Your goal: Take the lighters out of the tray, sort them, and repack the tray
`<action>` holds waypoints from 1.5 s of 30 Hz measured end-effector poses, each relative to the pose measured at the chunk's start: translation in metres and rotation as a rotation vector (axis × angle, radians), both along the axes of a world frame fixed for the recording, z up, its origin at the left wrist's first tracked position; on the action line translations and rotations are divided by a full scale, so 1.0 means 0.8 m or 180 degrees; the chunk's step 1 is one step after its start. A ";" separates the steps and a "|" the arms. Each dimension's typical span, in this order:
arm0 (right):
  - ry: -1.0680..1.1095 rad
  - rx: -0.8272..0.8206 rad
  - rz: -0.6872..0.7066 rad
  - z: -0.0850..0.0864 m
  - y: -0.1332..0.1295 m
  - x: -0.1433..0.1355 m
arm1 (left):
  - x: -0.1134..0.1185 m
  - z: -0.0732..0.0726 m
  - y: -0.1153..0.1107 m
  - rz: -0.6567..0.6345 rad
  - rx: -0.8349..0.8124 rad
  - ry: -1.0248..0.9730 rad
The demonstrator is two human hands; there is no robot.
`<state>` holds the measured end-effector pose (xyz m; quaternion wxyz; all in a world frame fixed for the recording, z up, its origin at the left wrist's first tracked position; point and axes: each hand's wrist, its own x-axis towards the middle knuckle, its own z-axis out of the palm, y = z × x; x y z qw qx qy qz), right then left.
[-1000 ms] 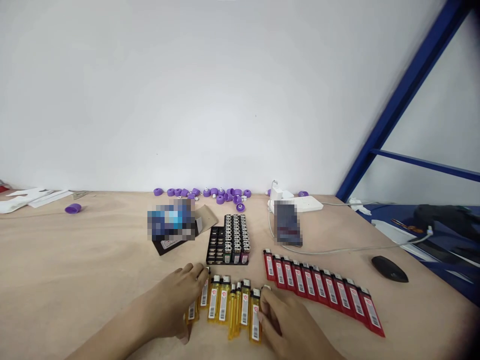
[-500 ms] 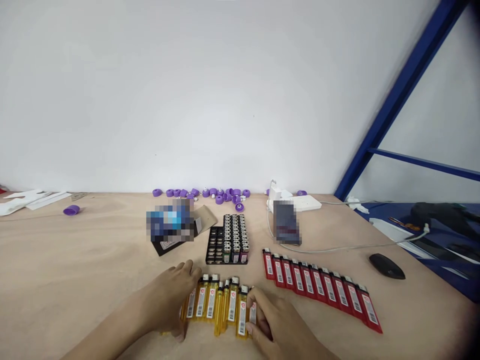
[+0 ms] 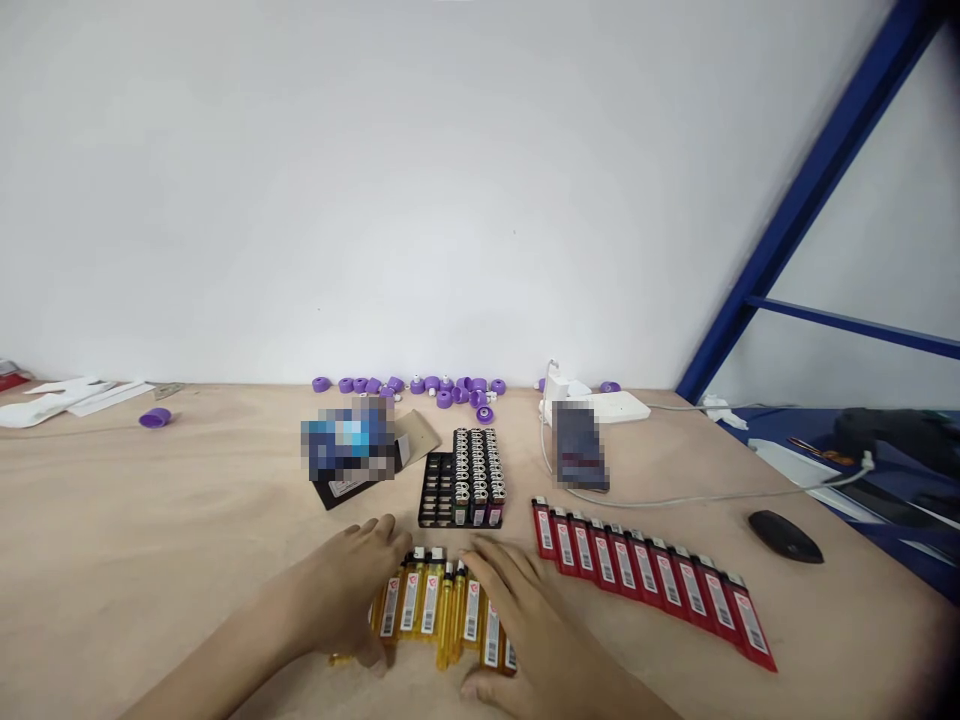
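Yellow lighters point(image 3: 439, 612) lie side by side, long axes pointing away, squeezed between left hand point(image 3: 341, 600) and right hand point(image 3: 525, 625), both grips open-palmed

1 head-worn view, facing forward and slightly down across the worktop point(image 3: 150, 520) toward the white wall point(image 3: 375, 180). Both hands sit close at bottom edge; blue frame point(image 3: 810, 190) at right.

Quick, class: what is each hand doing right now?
Left hand: open, fingers resting against the yellow lighters.
Right hand: open, flat on the same lighters, gripping none.
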<state>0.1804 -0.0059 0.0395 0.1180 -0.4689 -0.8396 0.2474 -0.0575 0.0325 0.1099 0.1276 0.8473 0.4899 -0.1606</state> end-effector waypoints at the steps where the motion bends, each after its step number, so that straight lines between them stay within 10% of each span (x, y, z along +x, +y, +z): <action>1: 0.0055 0.0063 0.0013 0.000 0.002 -0.003 | -0.001 0.002 0.000 -0.0018 -0.0002 -0.0001; 8: 0.0218 0.0336 -0.0035 -0.010 0.000 -0.005 | -0.001 0.012 -0.003 -0.0258 0.0099 -0.0355; 15: 0.0089 0.0281 -0.0167 -0.018 -0.007 0.001 | 0.024 -0.032 -0.011 -0.1055 0.0386 -0.1299; 32: -0.0121 0.0189 -0.0321 -0.019 -0.010 0.026 | 0.040 -0.050 -0.013 -0.0748 0.0024 -0.1489; 39: -0.0236 0.0790 -0.0124 -0.028 -0.009 0.031 | 0.021 0.000 -0.005 -0.0925 0.0366 -0.1407; 45: -0.0279 0.1537 -0.0025 -0.043 -0.008 0.035 | -0.026 0.051 -0.004 -0.0791 0.1685 -0.2044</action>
